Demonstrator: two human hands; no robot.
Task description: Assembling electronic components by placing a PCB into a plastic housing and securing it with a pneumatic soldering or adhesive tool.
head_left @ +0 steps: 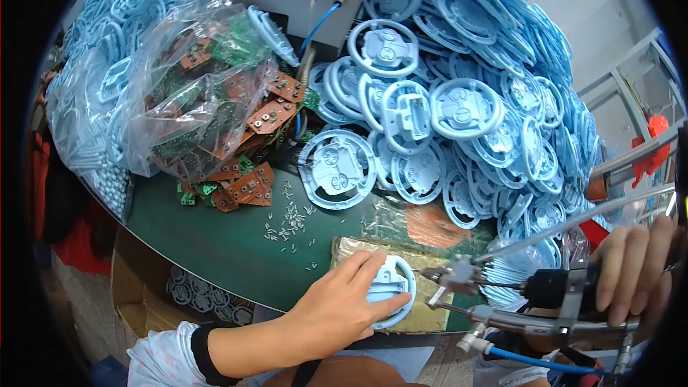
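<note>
My left hand (333, 301) holds a light blue plastic toy steering wheel (398, 311) down on a tape-covered block (426, 312) at the table's front edge. Its thumb and fingers grip the wheel's two sides. At the right, my right hand (631, 269) is wrapped around the black body of an electric screwdriver (555, 288), which is clamped to a metal arm. The screwdriver's metal tip (433, 273) points left, just beside the steering wheel. Whether the tip touches the wheel, I cannot tell.
Many similar blue steering wheels (466, 107) are heaped at the back right. A clear bag (193, 86) of circuit boards (251, 186) leans at the left. Small screws (290, 222) lie scattered on the green table (186, 215). Below stands a cardboard box (140, 283) with grey round parts.
</note>
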